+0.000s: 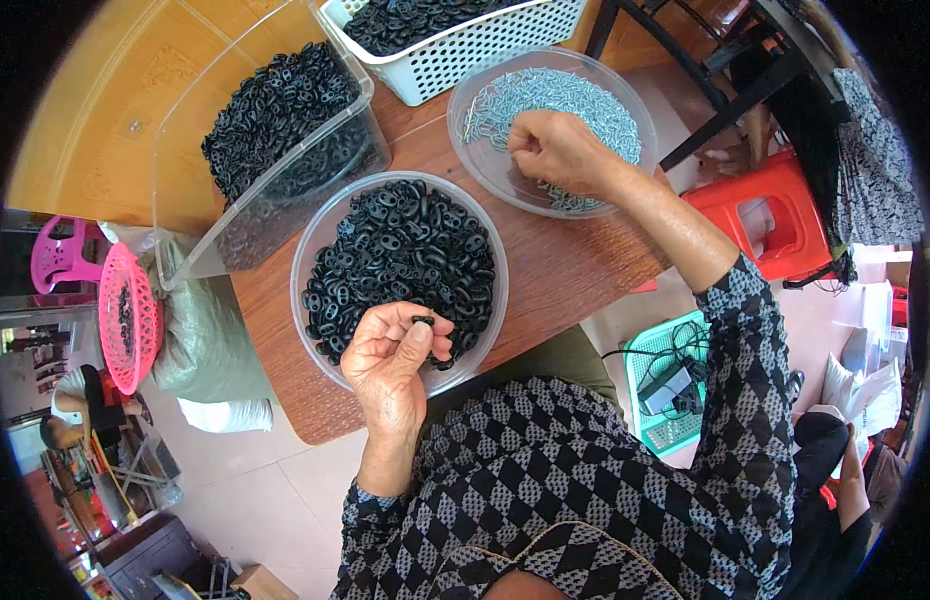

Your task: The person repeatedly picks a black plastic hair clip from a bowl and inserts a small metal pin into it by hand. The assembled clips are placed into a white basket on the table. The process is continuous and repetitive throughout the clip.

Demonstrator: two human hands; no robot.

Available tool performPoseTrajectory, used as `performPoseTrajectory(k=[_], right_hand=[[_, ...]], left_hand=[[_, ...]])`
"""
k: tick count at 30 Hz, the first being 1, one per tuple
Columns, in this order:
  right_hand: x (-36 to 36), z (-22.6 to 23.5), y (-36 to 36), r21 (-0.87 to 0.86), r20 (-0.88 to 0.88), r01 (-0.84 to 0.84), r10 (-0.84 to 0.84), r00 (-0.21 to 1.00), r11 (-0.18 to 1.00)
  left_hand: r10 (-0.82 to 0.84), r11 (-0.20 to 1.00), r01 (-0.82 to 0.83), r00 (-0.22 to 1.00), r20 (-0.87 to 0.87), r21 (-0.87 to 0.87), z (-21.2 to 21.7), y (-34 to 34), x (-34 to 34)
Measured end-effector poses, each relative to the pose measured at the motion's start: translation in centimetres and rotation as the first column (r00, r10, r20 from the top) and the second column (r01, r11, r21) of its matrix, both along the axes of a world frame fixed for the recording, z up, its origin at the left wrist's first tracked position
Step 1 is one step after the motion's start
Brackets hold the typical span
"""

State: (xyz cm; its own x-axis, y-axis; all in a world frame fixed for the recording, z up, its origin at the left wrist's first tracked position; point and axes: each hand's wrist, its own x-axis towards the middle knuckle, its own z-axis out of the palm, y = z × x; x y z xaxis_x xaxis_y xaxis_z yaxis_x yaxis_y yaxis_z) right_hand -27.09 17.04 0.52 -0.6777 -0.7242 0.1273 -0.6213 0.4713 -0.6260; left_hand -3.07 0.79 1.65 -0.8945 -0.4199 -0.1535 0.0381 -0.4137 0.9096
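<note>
My left hand (385,375) is over the near edge of a round clear tub (501,262) full of black plastic pieces (400,240). Most of these pieces are small ovals with two holes. Between its thumb and fingertips it pinches one small black plastic piece (422,320). Over a round clear bowl (493,184) at the far right, my right hand (565,152) has its fingers curled together. Silvery screws (555,88) fill much of that bowl. Whatever those fingers hold, if anything, is hidden from view.
Both tubs stand on a wooden table (575,260). Behind are a clear bin (370,100) and a white perforated basket (455,60), both with black pieces. A red stool (775,215) and green basket (700,430) are to the right; a pink basket (150,320) is left.
</note>
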Motion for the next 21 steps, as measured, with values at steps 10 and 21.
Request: performPoseTrajectory(k=[10,21], right_hand=[[0.4,0.4,0.7,-0.292,0.466,0.122,0.030,0.884,0.949],[0.8,0.3,1.1,-0.389,0.557,0.223,0.035,0.830,0.894]], left_hand=[[-0.085,0.992,0.090,0.994,0.062,-0.084,2.6,-0.2,-2.3],[-0.246,0.969,0.248,0.966,0.085,-0.007,3.4,-2.0,-8.7]])
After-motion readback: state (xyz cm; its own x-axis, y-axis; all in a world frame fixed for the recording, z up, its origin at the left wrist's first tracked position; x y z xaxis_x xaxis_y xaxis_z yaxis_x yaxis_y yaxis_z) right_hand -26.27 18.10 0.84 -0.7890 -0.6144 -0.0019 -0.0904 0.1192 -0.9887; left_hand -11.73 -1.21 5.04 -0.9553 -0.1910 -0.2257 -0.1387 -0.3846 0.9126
